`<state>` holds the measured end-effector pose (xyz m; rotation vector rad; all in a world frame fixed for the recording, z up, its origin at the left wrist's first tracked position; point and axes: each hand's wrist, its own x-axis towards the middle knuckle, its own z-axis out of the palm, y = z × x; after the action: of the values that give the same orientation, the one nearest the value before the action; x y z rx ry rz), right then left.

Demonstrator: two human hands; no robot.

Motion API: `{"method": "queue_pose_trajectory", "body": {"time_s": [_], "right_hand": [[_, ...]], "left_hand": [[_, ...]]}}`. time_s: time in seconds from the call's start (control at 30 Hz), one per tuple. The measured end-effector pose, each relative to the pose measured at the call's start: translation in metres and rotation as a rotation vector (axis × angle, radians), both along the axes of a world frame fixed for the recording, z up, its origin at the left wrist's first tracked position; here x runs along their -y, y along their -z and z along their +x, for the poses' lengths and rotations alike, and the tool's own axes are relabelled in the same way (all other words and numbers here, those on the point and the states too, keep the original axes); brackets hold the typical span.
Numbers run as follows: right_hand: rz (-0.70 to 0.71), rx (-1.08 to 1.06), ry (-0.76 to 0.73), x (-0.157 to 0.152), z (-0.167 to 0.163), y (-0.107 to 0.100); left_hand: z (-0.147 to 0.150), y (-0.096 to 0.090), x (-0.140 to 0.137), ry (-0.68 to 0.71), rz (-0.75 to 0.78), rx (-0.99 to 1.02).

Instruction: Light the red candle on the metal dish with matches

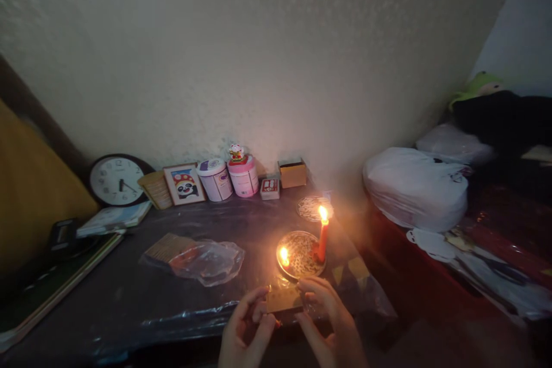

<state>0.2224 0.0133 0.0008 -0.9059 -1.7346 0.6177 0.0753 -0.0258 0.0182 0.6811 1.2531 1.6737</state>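
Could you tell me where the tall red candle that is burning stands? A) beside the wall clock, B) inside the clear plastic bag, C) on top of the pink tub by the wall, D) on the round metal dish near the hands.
D: the lit red candle stands upright at the right edge of the round metal dish, just beyond both hands.

Both hands low at table edge. Left hand (245, 328) and right hand (330, 316) hold small flat box (283, 299) between them. Just behind: round tray (299, 256), red candle (322, 238) lit. Clock (117, 180) leans on wall.
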Motion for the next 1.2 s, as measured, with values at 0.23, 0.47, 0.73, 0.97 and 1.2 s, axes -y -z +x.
{"method": "queue_pose_trajectory", "body": {"time_s": [0.23,0.47,0.73,0.97,1.2], "right_hand": [[-0.358,-0.257,-0.140,0.003,0.001,0.006],[-0.590,-0.394,-0.172,0.006,-0.004,-0.010],[-0.515,-0.358,-0.191,0.008,-0.008,-0.020],[-0.433,-0.258,-0.201,0.008,-0.010,-0.016],[-0.514,-0.265,-0.125,0.002,-0.007,-0.009]], "left_hand": [[0.007,-0.006,0.000,-0.086,0.071,-0.209],[0.008,0.015,-0.002,-0.088,0.130,-0.232],[0.006,0.014,-0.002,-0.035,0.165,-0.164],[-0.007,0.013,-0.004,0.178,-0.050,-0.047],[-0.005,0.013,-0.008,0.322,-0.044,0.029]]}}
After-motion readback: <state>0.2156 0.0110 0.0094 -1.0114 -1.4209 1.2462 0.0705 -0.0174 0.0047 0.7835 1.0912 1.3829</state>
